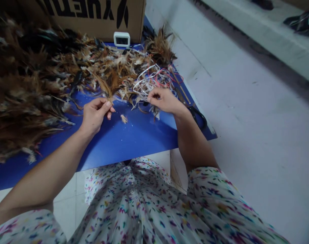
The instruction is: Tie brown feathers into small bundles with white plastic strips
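My left hand is closed, thumb against fingers, pinching the base of a small bunch of brown feathers that fans out away from me. To the right, my right hand has thumb and forefinger pressed together at the near edge of a tangle of white and red strings. Whatever lies between those fingertips, if anything, is too small to make out. A little tuft of pale fluff rests on the blue tabletop between my hands.
Loose brown and black feathers are heaped on the left and across the back. A cardboard box stands behind, with a small white digital clock before it. Black-handled scissors and a thin stick lie by the right edge, beside a pale wall.
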Available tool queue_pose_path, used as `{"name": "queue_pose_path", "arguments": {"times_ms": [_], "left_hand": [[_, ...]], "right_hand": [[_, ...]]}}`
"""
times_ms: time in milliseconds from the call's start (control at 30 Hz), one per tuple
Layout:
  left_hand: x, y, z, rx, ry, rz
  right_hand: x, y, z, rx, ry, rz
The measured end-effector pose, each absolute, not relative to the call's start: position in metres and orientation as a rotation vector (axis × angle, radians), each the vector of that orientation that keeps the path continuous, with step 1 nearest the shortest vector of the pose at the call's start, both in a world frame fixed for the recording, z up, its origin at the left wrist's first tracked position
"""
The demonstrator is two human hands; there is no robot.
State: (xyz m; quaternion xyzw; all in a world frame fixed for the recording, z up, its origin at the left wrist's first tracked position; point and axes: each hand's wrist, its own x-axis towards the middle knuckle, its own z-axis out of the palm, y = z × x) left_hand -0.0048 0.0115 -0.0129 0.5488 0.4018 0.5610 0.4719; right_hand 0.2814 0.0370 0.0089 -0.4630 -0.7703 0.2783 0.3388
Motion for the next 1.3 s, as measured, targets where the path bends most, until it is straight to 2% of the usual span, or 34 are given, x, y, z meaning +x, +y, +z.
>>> {"name": "queue_pose_path", "arguments": {"times_ms": [433, 867, 1300], "left_hand": [[-0.005, 0.011, -0.013, 1.326, 0.999, 1.358], [0.001, 0.001, -0.003, 1.068, 0.859, 1.152], [0.002, -0.002, -0.001, 0.903, 0.887, 1.119]], "right_hand": [[0.292, 0.033, 0.03, -1.148, -1.413, 0.803], [0.25, 0.015, 0.024, -1.024, -1.459, 1.067], [0.219, -0.001, 0.016, -1.009, -1.656, 0.993]]}}
